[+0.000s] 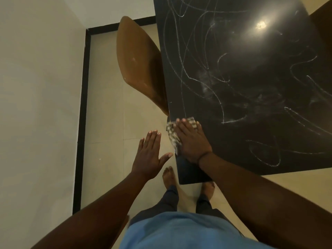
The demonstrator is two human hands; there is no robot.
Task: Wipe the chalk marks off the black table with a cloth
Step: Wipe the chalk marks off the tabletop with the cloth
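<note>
Most chalk marks remain across the black table; right hand presses checked cloth flat at its near-left corner, left hand spread, empty.

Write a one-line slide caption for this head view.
Right hand presses a cloth flat at the chalk-marked black table's corner; left hand hovers open.

Clearance, near-left corner of black table.
Open floor left of table edge; brown chair tucked against far left side; wall further left; tabletop unobstructed beyond cloth.
</note>
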